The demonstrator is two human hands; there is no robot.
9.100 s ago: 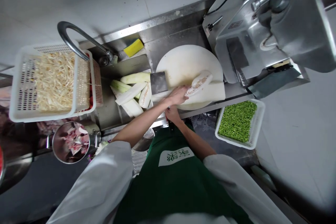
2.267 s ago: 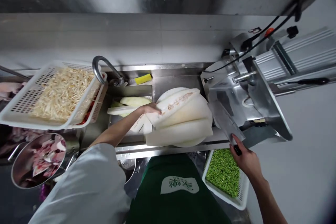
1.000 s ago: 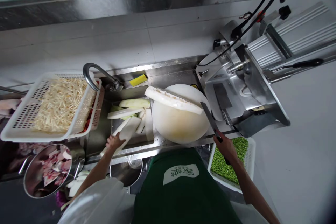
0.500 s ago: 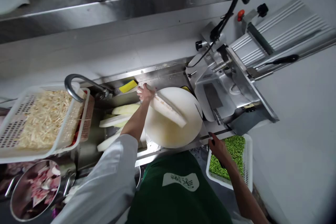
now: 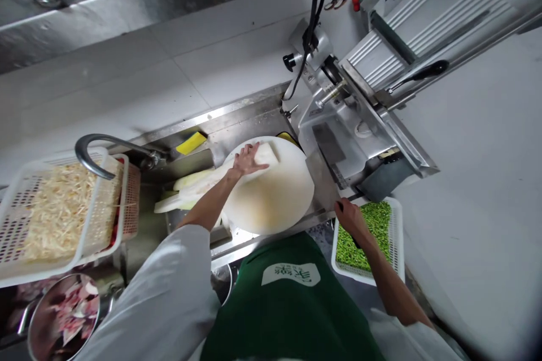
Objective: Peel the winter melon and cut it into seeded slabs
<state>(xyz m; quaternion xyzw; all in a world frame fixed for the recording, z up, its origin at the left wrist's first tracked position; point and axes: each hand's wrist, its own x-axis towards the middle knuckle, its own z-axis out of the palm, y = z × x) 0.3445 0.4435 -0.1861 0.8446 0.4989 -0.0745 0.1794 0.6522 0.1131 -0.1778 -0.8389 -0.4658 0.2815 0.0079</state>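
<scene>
A long, pale peeled melon piece (image 5: 266, 153) lies across the upper left of a round white cutting board (image 5: 279, 203). My left hand (image 5: 249, 160) presses on it from above, thumb and fingers gripping near its right end. Its left part runs beyond the board's edge toward other pale melon pieces (image 5: 180, 202) in the sink. To the right of the board, my right hand (image 5: 348, 215) is closed round the dark handle of a cleaver (image 5: 322, 179). The broad grey blade points up and away, apart from the melon.
A metal slicer (image 5: 364, 107) stands at the right, with another cleaver (image 5: 329, 144) on its tray. Below it is a basket of chopped greens (image 5: 375, 237). On the left are a tap (image 5: 95, 144), a basket of bean sprouts (image 5: 63, 208) and a pot of meat (image 5: 70, 310). A yellow sponge (image 5: 191, 142) lies behind the sink.
My left hand has shifted the melon piece left and turned it, so its right end now lies near the board's back edge. The cleaver stays in my right hand; the view has shifted.
</scene>
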